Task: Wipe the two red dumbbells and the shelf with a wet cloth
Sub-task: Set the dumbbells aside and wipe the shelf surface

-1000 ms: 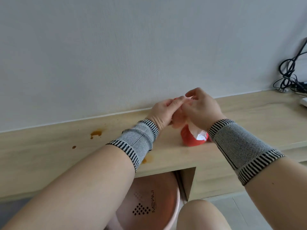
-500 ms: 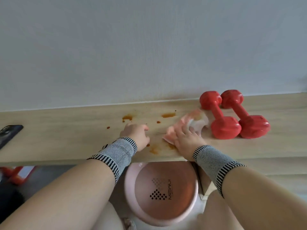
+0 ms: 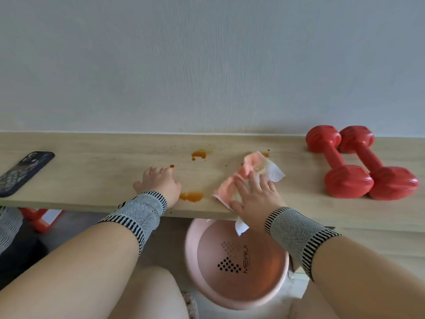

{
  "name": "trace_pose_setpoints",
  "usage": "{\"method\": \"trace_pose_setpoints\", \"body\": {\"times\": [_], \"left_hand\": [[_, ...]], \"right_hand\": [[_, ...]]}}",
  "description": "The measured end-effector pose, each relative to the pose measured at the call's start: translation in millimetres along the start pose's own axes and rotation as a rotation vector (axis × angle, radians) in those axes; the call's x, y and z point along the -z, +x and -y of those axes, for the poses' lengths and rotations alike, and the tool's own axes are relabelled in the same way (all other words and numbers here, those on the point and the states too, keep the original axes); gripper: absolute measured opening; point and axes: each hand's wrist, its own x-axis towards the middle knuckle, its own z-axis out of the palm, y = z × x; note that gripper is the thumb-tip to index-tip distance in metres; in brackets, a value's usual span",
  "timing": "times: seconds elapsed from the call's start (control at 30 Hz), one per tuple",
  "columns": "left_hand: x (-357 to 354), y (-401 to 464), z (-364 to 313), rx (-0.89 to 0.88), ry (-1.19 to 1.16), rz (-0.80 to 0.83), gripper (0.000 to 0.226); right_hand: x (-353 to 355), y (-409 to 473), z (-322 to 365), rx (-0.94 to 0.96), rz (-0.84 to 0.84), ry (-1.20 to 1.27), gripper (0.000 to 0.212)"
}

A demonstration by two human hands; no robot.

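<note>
Two red dumbbells (image 3: 338, 164) (image 3: 379, 171) lie side by side at the right of the light wooden shelf (image 3: 92, 171), apart from both hands. A pink and white cloth (image 3: 255, 166) is spread on the shelf, and my right hand (image 3: 255, 199) presses flat on its near part with straight fingers. My left hand (image 3: 158, 183) rests on the bare shelf with fingers loosely bent, holding nothing. Orange-brown stains sit at the back (image 3: 199, 154) and near the front edge (image 3: 192, 196), between my hands.
A dark phone (image 3: 23, 171) lies at the shelf's left end. A pink basin (image 3: 236, 261) stands on the floor under the shelf's front edge, between my knees. A red object (image 3: 39, 217) sits on the floor at left. A pale wall backs the shelf.
A second ago both hands held a dumbbell and the cloth together. Now both dumbbells lie at the right, and my right hand has slid the cloth along the stained shelf.
</note>
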Motion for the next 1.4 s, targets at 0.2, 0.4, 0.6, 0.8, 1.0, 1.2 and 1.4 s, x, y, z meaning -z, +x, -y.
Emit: {"method": "trace_pose_setpoints", "body": {"times": [0.2,0.4,0.6,0.8,1.0,1.2,1.4], "left_hand": [[-3,12,21,-0.037,-0.120,-0.063,0.047],[0,29,45,-0.370,-0.109,-0.142,0.057],[-17,37,43,-0.482,0.077,-0.045,0.039],[-14,74,31,-0.386,-0.052,-0.003,0.041],[0,134,13,-0.233,-0.092,-0.073,0.030],[4,178,-5,-0.410,-0.090,-0.054,0.046],[-4,193,-20,-0.417,0.106,0.010,0.041]], "right_hand": [[9,29,64,0.371,0.059,-0.033,0.058],[28,60,93,0.607,-0.036,-0.068,0.043],[43,60,96,0.423,-0.038,-0.261,0.032],[30,97,107,0.226,-0.042,0.109,0.034],[43,157,101,0.234,-0.152,-0.182,0.043],[51,212,104,0.114,-0.205,-0.112,0.035],[45,211,51,0.087,-0.023,0.213,0.042]]}}
